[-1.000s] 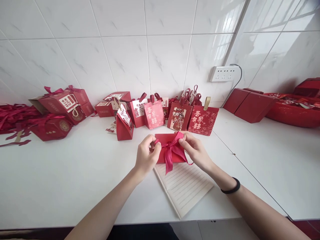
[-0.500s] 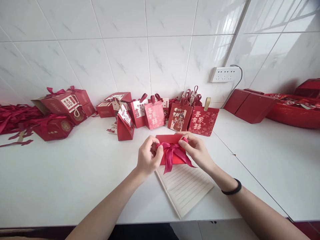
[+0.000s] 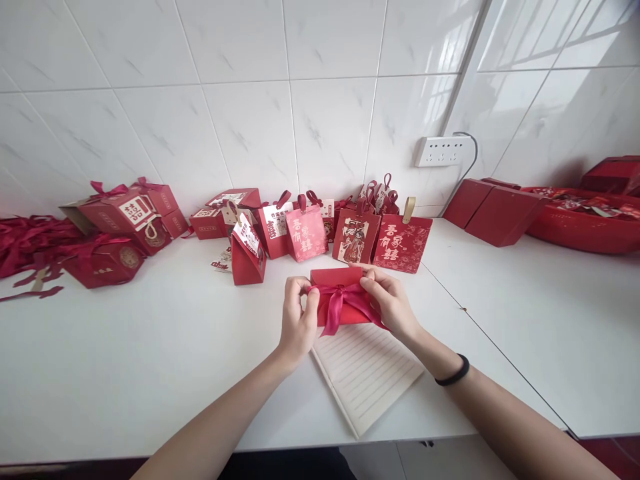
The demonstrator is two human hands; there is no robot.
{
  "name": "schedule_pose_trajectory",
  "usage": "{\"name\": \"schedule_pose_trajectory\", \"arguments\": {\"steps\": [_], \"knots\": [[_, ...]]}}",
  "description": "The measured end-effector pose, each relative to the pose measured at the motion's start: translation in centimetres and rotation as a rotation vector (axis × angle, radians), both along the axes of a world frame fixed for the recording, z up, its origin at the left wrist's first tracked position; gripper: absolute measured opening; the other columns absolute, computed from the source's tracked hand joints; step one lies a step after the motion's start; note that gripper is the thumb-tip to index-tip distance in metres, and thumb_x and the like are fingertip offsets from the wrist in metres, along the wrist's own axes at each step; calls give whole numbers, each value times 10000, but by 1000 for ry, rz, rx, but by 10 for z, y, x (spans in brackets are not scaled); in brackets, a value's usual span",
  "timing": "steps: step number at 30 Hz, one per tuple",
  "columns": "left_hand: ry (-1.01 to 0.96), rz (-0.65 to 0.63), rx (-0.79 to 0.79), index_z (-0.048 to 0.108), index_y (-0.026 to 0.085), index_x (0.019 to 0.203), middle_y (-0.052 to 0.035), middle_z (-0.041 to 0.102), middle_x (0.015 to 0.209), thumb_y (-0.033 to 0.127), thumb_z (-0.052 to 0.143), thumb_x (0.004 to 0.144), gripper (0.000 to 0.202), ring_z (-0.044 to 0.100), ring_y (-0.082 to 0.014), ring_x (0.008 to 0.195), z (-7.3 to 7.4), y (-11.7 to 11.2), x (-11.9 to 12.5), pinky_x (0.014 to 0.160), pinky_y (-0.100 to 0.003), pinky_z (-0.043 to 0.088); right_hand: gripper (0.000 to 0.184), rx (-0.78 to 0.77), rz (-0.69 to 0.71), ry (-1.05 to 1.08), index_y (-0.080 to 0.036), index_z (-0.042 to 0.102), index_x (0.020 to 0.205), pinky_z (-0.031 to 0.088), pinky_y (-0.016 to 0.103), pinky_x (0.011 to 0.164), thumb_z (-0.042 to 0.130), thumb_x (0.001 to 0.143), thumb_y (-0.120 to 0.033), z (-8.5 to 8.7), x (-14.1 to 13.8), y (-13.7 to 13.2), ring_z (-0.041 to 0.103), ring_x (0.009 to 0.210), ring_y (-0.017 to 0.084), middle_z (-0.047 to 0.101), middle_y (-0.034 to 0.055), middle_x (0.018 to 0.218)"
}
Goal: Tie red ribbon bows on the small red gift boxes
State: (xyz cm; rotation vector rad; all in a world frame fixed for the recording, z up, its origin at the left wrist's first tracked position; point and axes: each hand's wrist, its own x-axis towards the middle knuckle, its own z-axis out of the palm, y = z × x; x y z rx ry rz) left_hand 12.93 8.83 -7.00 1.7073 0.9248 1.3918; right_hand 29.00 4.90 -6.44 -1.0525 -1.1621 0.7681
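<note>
Pinching ribbon (image 3: 344,297): left hand (image 3: 297,317), right hand (image 3: 388,304), each grip clenched; red box (image 3: 335,275) between them.

Scene bright and evenly lit. Daylight enters from the right: window-bar reflections glare on the glossy wall tiles (image 3: 550,53) at upper right. Table (image 3: 125,360) white, close to overexposed, surface detail retained. Shadows soft and short beneath left hand (image 3: 296,320) and right hand (image 3: 387,303). Ribbon (image 3: 345,300) in their grip shows faint sheen. Centre sharp, no motion blur. Tile joints bow toward the edges.
</note>
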Motion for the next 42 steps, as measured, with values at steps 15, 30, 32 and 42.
{"name": "schedule_pose_trajectory", "arguments": {"steps": [15, 30, 32, 42], "knots": [[-19, -8, -63, 533, 191, 804, -31, 552, 918, 326, 468, 852, 156, 555, -149, 866, 3, 10, -1, 800, -267, 448, 384, 103, -37, -203, -212, 447, 635, 428, 378, 893, 584, 817, -522, -1, 2, -1, 493, 1137, 246, 529, 95, 1205], [192, -136, 175, 515, 225, 1019, -80, 494, 1202, 330, 653, 730, 336, 465, -236, 1197, 13, 12, -7, 1004, -387, 385, 362, 84, 70, -166, -208, 465, 654, 455, 385, 887, 642, 785, -495, 4, 1, -3, 499, 1136, 240, 542, 89, 1207], [222, -123, 230, 530, 228, 1021, -81, 485, 1224, 311, 659, 736, 324, 448, -236, 1219, 14, 13, -7, 1017, -398, 382, 359, 52, 62, -156, -208, 463, 671, 452, 379, 894, 640, 782, -500, 3, 2, -2, 501, 1131, 236, 547, 90, 1193], [261, -221, 230, 620, 214, 839, -80, 512, 1215, 280, 624, 763, 101, 486, -241, 1200, 18, 18, -13, 979, -378, 434, 112, 353, -324, -367, -241, 482, 924, 486, 394, 783, 548, 868, -312, 6, 4, -9, 563, 961, 225, 572, 79, 985]]}}
